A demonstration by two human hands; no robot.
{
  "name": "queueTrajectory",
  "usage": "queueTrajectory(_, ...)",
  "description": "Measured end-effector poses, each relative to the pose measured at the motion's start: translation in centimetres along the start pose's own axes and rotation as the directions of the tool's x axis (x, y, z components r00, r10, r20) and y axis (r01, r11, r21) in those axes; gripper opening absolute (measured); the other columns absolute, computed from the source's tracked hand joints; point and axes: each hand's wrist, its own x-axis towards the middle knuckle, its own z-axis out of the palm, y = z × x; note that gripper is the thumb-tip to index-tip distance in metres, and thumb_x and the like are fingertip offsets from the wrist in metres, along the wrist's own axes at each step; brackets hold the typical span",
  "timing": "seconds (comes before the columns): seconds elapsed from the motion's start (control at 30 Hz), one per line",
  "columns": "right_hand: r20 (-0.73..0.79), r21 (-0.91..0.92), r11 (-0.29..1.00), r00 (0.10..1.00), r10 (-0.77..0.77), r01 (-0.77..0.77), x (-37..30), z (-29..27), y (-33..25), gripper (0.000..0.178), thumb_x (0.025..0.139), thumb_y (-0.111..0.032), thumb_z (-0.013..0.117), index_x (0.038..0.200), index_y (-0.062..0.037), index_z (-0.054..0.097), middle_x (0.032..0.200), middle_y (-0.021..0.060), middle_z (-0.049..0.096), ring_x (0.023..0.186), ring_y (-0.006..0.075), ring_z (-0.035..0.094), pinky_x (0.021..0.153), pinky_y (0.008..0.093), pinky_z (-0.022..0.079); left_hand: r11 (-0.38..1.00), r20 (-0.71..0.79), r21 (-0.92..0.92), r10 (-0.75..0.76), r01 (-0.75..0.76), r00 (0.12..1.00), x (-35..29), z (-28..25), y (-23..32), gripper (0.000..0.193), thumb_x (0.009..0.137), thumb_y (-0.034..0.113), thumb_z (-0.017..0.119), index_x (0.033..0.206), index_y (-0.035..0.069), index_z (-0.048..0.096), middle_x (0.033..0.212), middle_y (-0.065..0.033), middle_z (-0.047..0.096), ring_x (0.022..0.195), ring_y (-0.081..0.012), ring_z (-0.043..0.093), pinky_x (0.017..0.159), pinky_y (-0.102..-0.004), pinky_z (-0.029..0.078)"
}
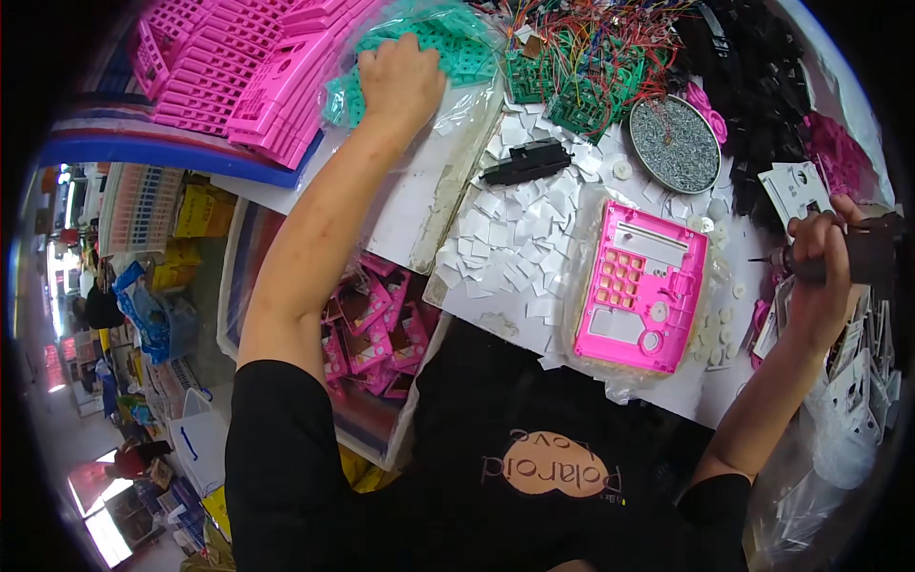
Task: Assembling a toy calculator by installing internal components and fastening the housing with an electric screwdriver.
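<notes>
My left hand (403,81) reaches into a clear plastic bag (484,33) of teal plastic pieces (467,59). Its fingers are curled down among them; the fingertips are hidden, so what they grip does not show. At the right my right hand (822,250) is closed round a dark electric screwdriver (867,250), whose thin bit points left. In front of me a pink plastic casing (610,322) lies inner side up on a clear-wrapped pad, with a grid of square openings and a round hole. Neither hand touches it.
White square pieces (510,234) cover the table around a black part (527,162). Behind are wired green circuit boards (586,91) and a round dish of screws (675,143). Stacked pink casings (238,81) stand far left; a bin of pink parts (376,329) sits below.
</notes>
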Motion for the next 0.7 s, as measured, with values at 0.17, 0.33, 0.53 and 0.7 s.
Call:
queueTrajectory(0.17,-0.209,-0.715,0.647,0.803,-0.558,0.264,-3.1,-1.5,-2.4,0.049,0.091,0.003,0.059,0.137,0.0103,0.044,0.126,0.0261,0.058,0.117,0.0317,0.059,0.100,0.0498,0.050,0.826,-0.014,-0.541,-0.192,0.154,0.981,-0.9,-1.3,0.0,0.021,0.080,0.031,0.073,0.087,0.011,0.075,0.099,-0.0099,0.066,0.095,-0.0303,0.063,0.081,-0.0493,0.045)
queueTrajectory(0.33,-0.051,-0.497,0.657,0.737,-0.674,0.567,-5.0,3.7,-3.8,0.050,0.091,0.002,0.055,0.139,0.0094,0.041,0.140,0.0291,0.047,0.130,0.0396,0.050,0.106,0.0565,0.048,0.999,-0.063,-0.019,-0.037,0.036,0.997,-0.8,-0.4,0.6,0.022,0.082,0.029,0.071,0.088,0.008,0.074,0.097,-0.0120,0.066,0.094,-0.0320,0.064,0.084,-0.0488,0.047)
queueTrajectory(0.53,0.155,-0.377,0.829,0.910,-0.384,0.414,-7.2,4.4,-3.4,0.037,0.088,0.004,0.055,0.125,0.0086,0.054,0.114,0.0241,0.060,0.108,0.0318,0.058,0.091,0.0444,0.050,0.476,0.122,-0.858,-0.179,0.195,0.976,-0.9,-5.5,2.4,0.019,0.092,0.019,0.065,0.096,0.002,0.072,0.102,-0.0071,0.070,0.092,-0.0228,0.068,0.078,-0.0401,0.054)
queueTrajectory(0.7,0.261,-0.236,0.970,0.965,0.010,0.054,-6.6,8.4,0.0,0.047,0.080,0.006,0.069,0.126,-0.0010,0.062,0.110,0.0140,0.065,0.099,0.0249,0.063,0.083,0.0317,0.051,-0.574,0.528,-0.599,0.240,0.558,0.814,-7.8,-13.3,9.7,0.024,0.101,0.015,0.056,0.119,0.000,0.061,0.107,-0.0077,0.069,0.094,-0.0164,0.070,0.079,-0.0341,0.061)
